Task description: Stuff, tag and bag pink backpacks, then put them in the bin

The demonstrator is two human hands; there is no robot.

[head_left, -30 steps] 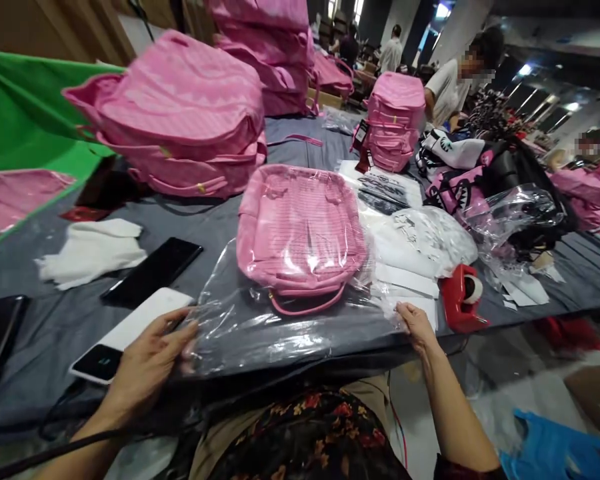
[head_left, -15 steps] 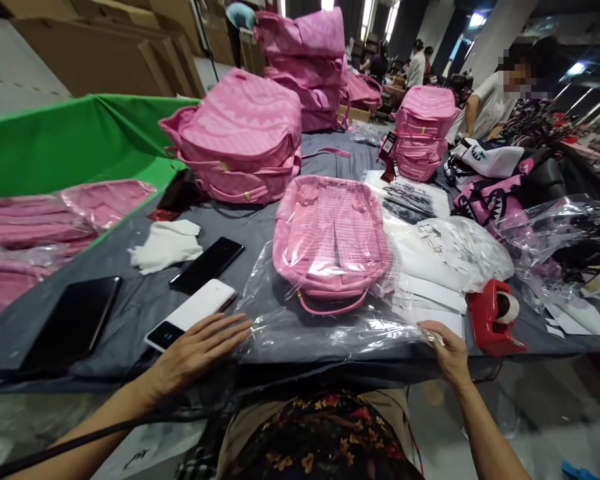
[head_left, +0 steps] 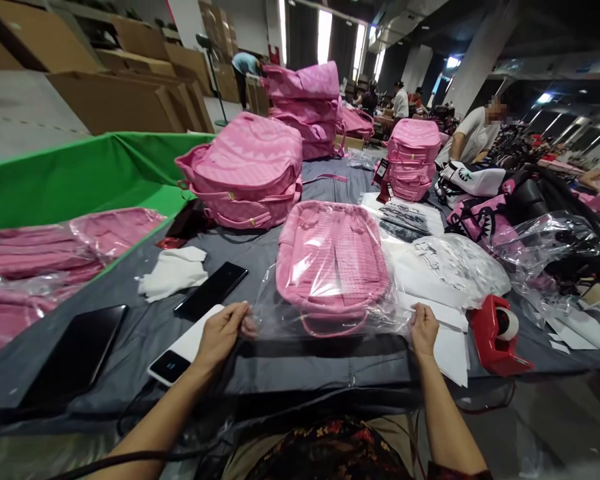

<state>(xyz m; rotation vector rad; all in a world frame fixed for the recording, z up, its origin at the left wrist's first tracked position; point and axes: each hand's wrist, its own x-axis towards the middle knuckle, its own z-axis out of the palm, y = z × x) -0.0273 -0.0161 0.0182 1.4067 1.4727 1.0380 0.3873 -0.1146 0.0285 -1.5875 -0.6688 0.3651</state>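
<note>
A pink backpack (head_left: 333,260) lies inside a clear plastic bag (head_left: 280,323) on the grey-covered table, its top handle toward me. My left hand (head_left: 225,330) is closed on the bag's near left corner, beside a white power bank (head_left: 193,343). On the opposite side, my right hand (head_left: 423,330) pinches the near right corner of the same bag, close to some white paper sheets (head_left: 450,357). The bag's near edge is stretched between both hands, just in front of the backpack's handle.
Two phones or tablets lie left: a large dark one (head_left: 77,350) and a smaller one (head_left: 213,290), near a white cloth (head_left: 173,273). A red tape dispenser (head_left: 497,337) stands right. Stacked pink backpacks (head_left: 250,167) rise behind. A green-lined bin (head_left: 145,157) holds bagged backpacks. A co-worker (head_left: 473,137) bends at far right.
My left hand has gone from lying flat to gripping the bag's corner. My right hand has shifted inward with its corner. The bag's near edge has drawn up toward the backpack; the view has tilted up.
</note>
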